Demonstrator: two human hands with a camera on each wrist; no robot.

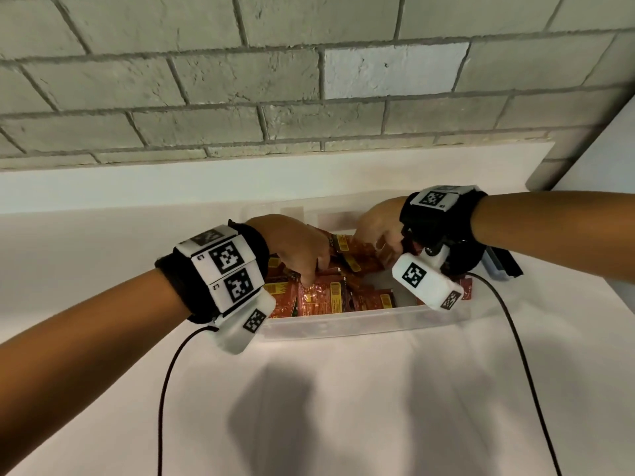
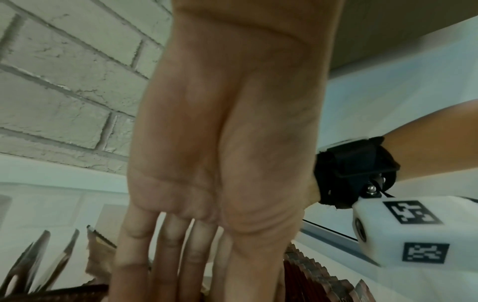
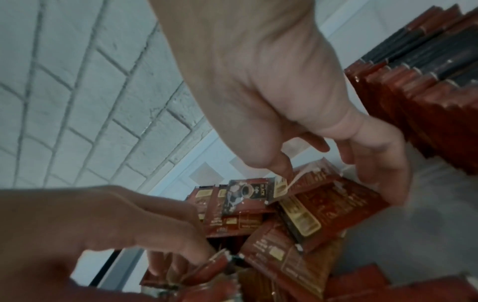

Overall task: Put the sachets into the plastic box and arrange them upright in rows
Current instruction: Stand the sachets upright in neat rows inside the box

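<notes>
Head view: both hands are down in the clear plastic box [image 1: 347, 322] on the white tabletop [image 1: 343, 389], among red coffee sachets [image 1: 319, 295] that lie jumbled and leaning. The risk, as I judge it, is that tugging one sachet from the heap tips its leaning neighbours and flattens any row already standing. The left hand [image 1: 295, 249] reaches in with fingers bent downward, tips on a sachet; the right hand [image 1: 376, 230] is curled over the far pile.

Left wrist view: the left hand's fingers [image 2: 165, 255] run nearly straight and close together, pointing down between upright sachet edges; I cannot tell whether they pinch anything.

Right wrist view: the right hand's thumb [image 3: 279, 165] and fingers stand moderately apart, cupped round a slanted cluster of sachets, touching its top edges. A neat upright row [image 3: 424, 110] stands beside it; a careless sweep could knock that over.
</notes>
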